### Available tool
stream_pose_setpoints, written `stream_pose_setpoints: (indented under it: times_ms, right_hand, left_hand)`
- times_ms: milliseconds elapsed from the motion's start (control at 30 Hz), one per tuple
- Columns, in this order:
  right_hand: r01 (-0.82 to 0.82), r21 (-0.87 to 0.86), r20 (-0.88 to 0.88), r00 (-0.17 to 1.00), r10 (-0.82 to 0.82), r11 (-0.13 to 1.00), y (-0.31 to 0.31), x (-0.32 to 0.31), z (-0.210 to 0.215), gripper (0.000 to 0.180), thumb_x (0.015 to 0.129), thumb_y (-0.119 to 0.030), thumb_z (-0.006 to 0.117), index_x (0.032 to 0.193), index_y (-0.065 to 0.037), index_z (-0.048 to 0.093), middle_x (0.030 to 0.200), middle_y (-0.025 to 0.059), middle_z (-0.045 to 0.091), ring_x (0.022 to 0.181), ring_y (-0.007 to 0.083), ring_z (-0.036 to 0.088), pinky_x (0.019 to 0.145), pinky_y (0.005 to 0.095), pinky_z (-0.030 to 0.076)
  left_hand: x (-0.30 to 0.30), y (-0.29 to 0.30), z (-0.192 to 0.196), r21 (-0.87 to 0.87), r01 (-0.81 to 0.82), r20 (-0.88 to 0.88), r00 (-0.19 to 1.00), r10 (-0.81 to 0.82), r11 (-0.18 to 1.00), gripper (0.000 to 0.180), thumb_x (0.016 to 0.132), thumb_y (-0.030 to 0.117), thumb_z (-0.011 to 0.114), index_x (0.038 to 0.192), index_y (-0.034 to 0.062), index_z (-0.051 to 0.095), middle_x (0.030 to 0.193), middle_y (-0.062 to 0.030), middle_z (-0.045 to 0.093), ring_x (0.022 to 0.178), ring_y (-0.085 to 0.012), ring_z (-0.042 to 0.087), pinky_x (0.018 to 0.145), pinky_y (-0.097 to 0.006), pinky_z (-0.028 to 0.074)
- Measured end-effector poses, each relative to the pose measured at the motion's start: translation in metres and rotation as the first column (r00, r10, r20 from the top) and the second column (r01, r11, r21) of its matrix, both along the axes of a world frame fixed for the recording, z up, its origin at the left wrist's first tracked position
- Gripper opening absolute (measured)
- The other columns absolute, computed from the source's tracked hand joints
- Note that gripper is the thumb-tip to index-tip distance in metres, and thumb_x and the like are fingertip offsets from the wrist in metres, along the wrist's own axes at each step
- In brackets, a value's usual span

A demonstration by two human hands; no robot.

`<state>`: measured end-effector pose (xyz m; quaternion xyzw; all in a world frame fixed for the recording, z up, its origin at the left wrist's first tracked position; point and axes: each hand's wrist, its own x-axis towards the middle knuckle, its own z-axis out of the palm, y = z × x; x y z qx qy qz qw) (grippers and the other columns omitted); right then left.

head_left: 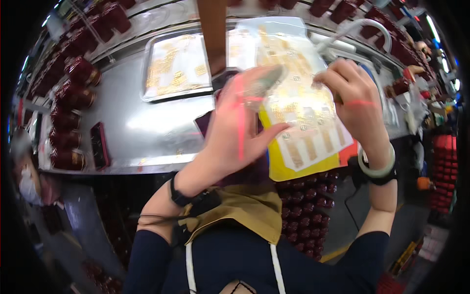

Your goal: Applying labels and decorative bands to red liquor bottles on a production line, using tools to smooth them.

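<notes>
My left hand (pixel 237 120) is over the left edge of sheets of small gold stickers (pixel 296 100), its thumb stretched away from the blurred fingers. Beneath that hand, a dark maroon object (pixel 204 122) is partly hidden, and I cannot tell its kind or whether the hand touches it. Above the right side of the sheets is my right hand (pixel 355 93), its fingertips pinched together. Whatever is between them is too small to make out. A yellow sheet (pixel 284 169) lies under the white sticker sheets.
A metal tray (pixel 149 95) with gold stickers sits at the back left. Several maroon jars (pixel 66 137) line the table's left side, near a dark phone (pixel 99 146). A brown post (pixel 213 36) rises behind my left hand. A curved white pipe (pixel 364 22) stands at the back right.
</notes>
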<state>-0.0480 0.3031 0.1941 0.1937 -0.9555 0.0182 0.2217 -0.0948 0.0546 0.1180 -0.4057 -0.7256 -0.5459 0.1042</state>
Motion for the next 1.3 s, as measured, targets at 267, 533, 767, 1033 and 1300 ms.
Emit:
stream_pose_setpoints:
  times_ms: [267, 533, 767, 1033, 1300]
  right_hand:
    - [0.074, -0.513, 0.124, 0.992, -0.011, 0.855, -0.054, 0.041, -0.007, 0.038, 0.078, 0.002, 0.082, 0.112, -0.003, 0.066, 0.097, 0.0061, 0.067, 0.075, 0.0193, 0.053, 0.073, 0.0309, 0.048]
    - [0.321, -0.811, 0.485, 0.837, 0.254, 0.489, -0.035, 0.045, -0.084, 0.026, 0.087, -0.001, 0.079, 0.111, 0.001, 0.07, 0.092, -0.0006, 0.063, 0.076, 0.0056, 0.047, 0.065, 0.0249, 0.039]
    - [0.401, -0.735, 0.619, 0.724, 0.303, 0.546, -0.052, 0.043, -0.049, 0.014, 0.089, -0.009, 0.079, 0.099, 0.0, 0.073, 0.078, -0.0051, 0.058, 0.074, 0.0027, 0.046, 0.065, 0.0234, 0.036]
    - [0.484, -0.799, 0.592, 0.737, 0.326, 0.358, -0.066, 0.052, -0.07, 0.02, 0.102, -0.018, 0.072, 0.097, 0.001, 0.073, 0.08, -0.0053, 0.062, 0.074, 0.0004, 0.047, 0.066, 0.0201, 0.038]
    - [0.545, -0.748, 0.627, 0.767, 0.135, 0.38, -0.083, 0.069, -0.11, 0.024, 0.097, -0.019, 0.077, 0.089, 0.002, 0.072, 0.073, 0.0005, 0.063, 0.068, 0.0058, 0.049, 0.062, 0.0266, 0.039]
  left_hand:
    - [0.02, 0.027, -0.014, 0.085, -0.215, -0.087, 0.971, 0.222, 0.973, 0.029, 0.08, 0.0, 0.08, 0.109, 0.0036, 0.073, 0.099, -0.0106, 0.071, 0.093, -0.0321, 0.066, 0.079, -0.04, 0.052]
    - [0.037, -0.003, 0.011, 0.392, -0.087, 0.345, 0.937, -0.059, 0.916, 0.052, 0.089, -0.015, 0.06, 0.14, -0.0048, 0.059, 0.104, -0.0065, 0.069, 0.091, -0.0094, 0.068, 0.078, -0.025, 0.056]
    - [0.044, -0.037, -0.002, 0.554, -0.219, 0.606, 0.768, -0.208, 0.803, 0.054, 0.093, -0.014, 0.058, 0.145, -0.0034, 0.051, 0.112, -0.0068, 0.064, 0.101, -0.0145, 0.068, 0.087, -0.031, 0.061]
    - [0.056, -0.064, -0.019, 0.439, -0.312, 0.721, 0.682, -0.123, 0.843, 0.043, 0.104, 0.002, 0.064, 0.146, -0.0014, 0.054, 0.108, -0.0066, 0.068, 0.093, -0.0179, 0.072, 0.083, -0.036, 0.065]
    - [0.068, -0.078, -0.067, 0.264, -0.317, 0.819, 0.572, -0.038, 0.911, 0.029, 0.102, 0.004, 0.069, 0.128, -0.0038, 0.061, 0.109, -0.0093, 0.072, 0.093, -0.0128, 0.069, 0.083, -0.029, 0.059]
